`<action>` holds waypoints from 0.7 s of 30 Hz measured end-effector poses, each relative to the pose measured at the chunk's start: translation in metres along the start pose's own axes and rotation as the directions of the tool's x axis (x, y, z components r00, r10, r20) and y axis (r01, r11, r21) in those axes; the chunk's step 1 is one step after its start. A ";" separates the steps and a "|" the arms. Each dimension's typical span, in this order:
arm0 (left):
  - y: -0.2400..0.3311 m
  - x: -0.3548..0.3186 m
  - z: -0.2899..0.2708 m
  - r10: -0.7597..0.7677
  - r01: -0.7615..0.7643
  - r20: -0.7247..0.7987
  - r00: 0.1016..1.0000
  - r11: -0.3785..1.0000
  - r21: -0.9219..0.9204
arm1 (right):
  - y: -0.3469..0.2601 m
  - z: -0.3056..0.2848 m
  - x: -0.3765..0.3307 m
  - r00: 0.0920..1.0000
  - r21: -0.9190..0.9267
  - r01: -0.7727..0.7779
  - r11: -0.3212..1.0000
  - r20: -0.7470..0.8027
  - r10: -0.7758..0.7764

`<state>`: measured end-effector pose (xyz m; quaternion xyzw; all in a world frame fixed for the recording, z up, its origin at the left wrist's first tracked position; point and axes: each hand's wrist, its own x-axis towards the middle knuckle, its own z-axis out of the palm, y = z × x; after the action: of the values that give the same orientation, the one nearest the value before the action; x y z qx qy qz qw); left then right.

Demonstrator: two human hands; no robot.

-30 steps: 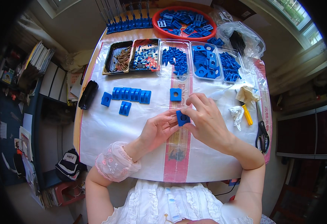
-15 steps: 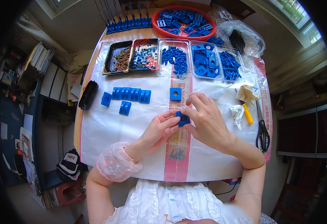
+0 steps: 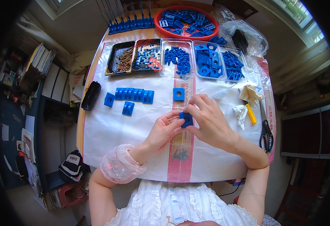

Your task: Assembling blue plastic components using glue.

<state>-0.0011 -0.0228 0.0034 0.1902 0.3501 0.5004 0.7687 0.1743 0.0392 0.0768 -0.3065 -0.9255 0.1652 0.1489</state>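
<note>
A small blue square plastic piece with a round recess (image 3: 187, 120) is held over the middle of the table. My left hand (image 3: 165, 130) pinches its left edge between thumb and fingers. Bent over its right side, the fingers of my right hand (image 3: 210, 119) grip it as well and hide part of it. Just beyond lies a similar blue square plate with a round hole (image 3: 178, 94). To the left, a row of blue ridged blocks (image 3: 134, 95) sits on the sheet, with one more ridged block (image 3: 127, 109) and a blue plate (image 3: 109, 99) nearby.
Along the back stand trays of screws (image 3: 122, 58), nuts (image 3: 147, 56) and small blue parts (image 3: 178, 60). Behind them is a red basin (image 3: 158, 30) of blue pieces. Scissors (image 3: 266, 136), a yellow-handled tool (image 3: 251, 113) and crumpled tissue (image 3: 240, 115) lie right; a black case (image 3: 91, 95) lies left.
The whole view has shifted slightly. Both hands keep their hold on the blue piece, which looks turned only a little.
</note>
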 end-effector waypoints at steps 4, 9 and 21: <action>-0.001 0.001 0.002 0.013 -0.013 -0.008 1.000 1.000 0.012 | 0.004 -0.002 -0.001 1.000 0.086 -0.002 0.996 0.013 0.001; -0.001 0.000 0.000 0.017 -0.016 -0.026 1.000 0.999 0.033 | 0.001 -0.042 0.001 0.994 0.193 -0.040 0.980 -0.095 0.059; -0.001 0.003 0.003 -0.019 0.018 0.005 1.000 0.997 0.077 | 0.035 0.023 -0.042 0.933 0.716 -0.259 0.648 0.010 0.361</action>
<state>0.0023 -0.0205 0.0036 0.2176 0.3686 0.4791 0.7663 0.2161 0.0351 0.0353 -0.3897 -0.7124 0.5089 0.2855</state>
